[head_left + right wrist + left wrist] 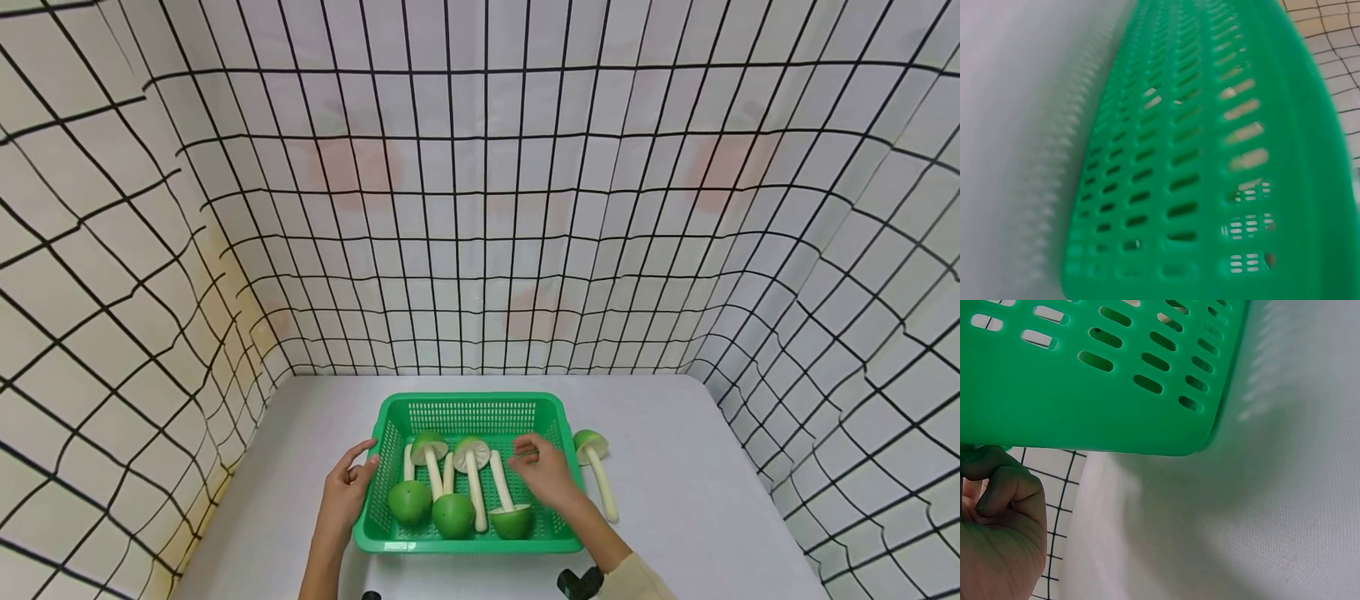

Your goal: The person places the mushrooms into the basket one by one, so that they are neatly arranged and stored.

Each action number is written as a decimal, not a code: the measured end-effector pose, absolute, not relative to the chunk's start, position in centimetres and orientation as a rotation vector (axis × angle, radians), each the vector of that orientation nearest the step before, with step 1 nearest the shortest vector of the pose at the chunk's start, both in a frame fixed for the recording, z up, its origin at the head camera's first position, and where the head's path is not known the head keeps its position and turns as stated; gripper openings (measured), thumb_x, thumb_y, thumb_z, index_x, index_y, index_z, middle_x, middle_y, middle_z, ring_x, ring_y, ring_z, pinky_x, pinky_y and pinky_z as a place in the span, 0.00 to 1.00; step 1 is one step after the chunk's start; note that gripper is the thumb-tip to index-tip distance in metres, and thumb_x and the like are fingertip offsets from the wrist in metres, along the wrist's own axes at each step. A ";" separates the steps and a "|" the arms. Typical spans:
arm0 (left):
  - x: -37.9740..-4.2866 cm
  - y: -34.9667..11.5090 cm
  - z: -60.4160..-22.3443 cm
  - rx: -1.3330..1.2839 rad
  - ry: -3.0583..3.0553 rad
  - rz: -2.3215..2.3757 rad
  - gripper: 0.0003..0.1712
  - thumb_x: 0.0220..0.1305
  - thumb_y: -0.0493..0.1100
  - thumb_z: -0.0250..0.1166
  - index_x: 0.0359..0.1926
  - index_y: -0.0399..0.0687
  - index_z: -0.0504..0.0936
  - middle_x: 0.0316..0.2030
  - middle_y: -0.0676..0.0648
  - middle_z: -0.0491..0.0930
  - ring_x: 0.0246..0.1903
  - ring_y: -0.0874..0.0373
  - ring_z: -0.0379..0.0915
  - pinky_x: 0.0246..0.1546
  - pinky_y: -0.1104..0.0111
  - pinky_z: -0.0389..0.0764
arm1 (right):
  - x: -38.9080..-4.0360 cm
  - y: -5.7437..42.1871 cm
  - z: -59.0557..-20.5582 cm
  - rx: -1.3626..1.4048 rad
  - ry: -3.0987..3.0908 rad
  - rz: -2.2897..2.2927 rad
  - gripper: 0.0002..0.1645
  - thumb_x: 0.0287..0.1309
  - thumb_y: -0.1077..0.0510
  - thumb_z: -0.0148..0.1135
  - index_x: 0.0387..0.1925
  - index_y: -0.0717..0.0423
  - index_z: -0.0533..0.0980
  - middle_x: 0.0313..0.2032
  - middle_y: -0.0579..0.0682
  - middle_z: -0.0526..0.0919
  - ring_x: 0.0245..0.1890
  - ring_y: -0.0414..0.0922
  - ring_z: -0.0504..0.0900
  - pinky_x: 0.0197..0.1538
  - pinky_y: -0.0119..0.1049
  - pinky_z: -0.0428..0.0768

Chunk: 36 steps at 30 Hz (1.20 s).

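A green plastic basket (465, 547) with slotted walls stands on the white table. Several toy mushrooms with green caps and pale stems lie in it, among them one mushroom (409, 503) near the left front and another (513, 523) at the right front. My left hand (345, 492) grips the basket's left rim, its thumb and forefinger right at the edge; the left wrist view shows fingers curled below that rim. Over the basket's right part, my right hand (546, 475) hovers with loosely bent fingers and holds nothing. The right wrist view shows only the basket's side wall (1172, 156).
One more mushroom (600, 479) lies on the table (675, 500) just outside the basket's right side. Black wire grid (480, 233) surrounds the table at the back and both sides, with white sheeting behind it. A dark device (581, 583) shows beside the right forearm.
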State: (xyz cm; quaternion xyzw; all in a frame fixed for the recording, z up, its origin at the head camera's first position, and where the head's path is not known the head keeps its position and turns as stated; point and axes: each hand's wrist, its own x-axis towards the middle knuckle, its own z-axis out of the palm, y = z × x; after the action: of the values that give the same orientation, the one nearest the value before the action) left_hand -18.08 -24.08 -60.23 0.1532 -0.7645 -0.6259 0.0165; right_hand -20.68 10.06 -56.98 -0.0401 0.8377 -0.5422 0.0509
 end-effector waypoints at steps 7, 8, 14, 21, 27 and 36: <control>-18.2 -24.1 -60.2 0.487 -2.390 -1.936 0.24 0.74 0.54 0.63 0.68 0.62 0.75 0.20 0.55 0.63 0.21 0.62 0.62 0.24 0.71 0.68 | -20.6 11.4 -55.4 -0.128 2.556 -1.672 0.15 0.68 0.59 0.66 0.54 0.56 0.79 0.51 0.57 0.82 0.49 0.48 0.81 0.47 0.39 0.81; -18.2 -24.1 -60.2 0.487 -2.391 -1.936 0.24 0.74 0.54 0.63 0.68 0.62 0.75 0.20 0.55 0.63 0.20 0.62 0.62 0.24 0.71 0.68 | -20.5 11.6 -55.1 -0.128 2.566 -1.665 0.15 0.68 0.59 0.66 0.54 0.55 0.79 0.50 0.56 0.82 0.49 0.48 0.81 0.47 0.39 0.81; -18.3 -24.1 -60.1 0.469 -2.385 -1.941 0.24 0.74 0.56 0.63 0.67 0.63 0.76 0.20 0.55 0.63 0.20 0.62 0.61 0.23 0.71 0.67 | -20.4 12.9 -54.2 -0.103 2.651 -1.615 0.16 0.69 0.56 0.66 0.55 0.52 0.80 0.48 0.49 0.84 0.50 0.47 0.82 0.47 0.39 0.82; -17.7 -23.5 -60.9 0.487 -2.390 -1.969 0.25 0.74 0.56 0.64 0.68 0.60 0.76 0.19 0.56 0.63 0.20 0.62 0.61 0.23 0.71 0.68 | -20.1 15.7 -54.6 -0.079 2.740 -1.572 0.16 0.67 0.59 0.66 0.55 0.56 0.80 0.43 0.48 0.85 0.41 0.41 0.80 0.41 0.32 0.79; -17.3 -23.5 -61.0 0.487 -2.390 -1.954 0.26 0.73 0.57 0.64 0.68 0.60 0.76 0.19 0.56 0.62 0.19 0.63 0.59 0.23 0.71 0.66 | -19.9 17.6 -54.9 -0.068 2.769 -1.546 0.16 0.68 0.58 0.66 0.55 0.58 0.80 0.42 0.49 0.85 0.39 0.40 0.81 0.39 0.30 0.78; -18.0 -24.1 -60.2 0.468 -2.399 -1.933 0.24 0.73 0.56 0.64 0.67 0.62 0.76 0.20 0.56 0.62 0.20 0.62 0.60 0.24 0.71 0.66 | -20.1 19.3 -55.0 -0.043 2.740 -1.588 0.17 0.70 0.54 0.66 0.55 0.57 0.80 0.44 0.53 0.84 0.40 0.46 0.84 0.38 0.33 0.83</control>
State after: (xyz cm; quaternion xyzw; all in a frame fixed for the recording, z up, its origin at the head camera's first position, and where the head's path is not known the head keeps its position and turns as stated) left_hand -18.01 -24.08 -60.23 0.1502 -0.7698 -0.6203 0.0124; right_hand -20.09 19.35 -54.98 -0.0136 0.8651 -0.5012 -0.0129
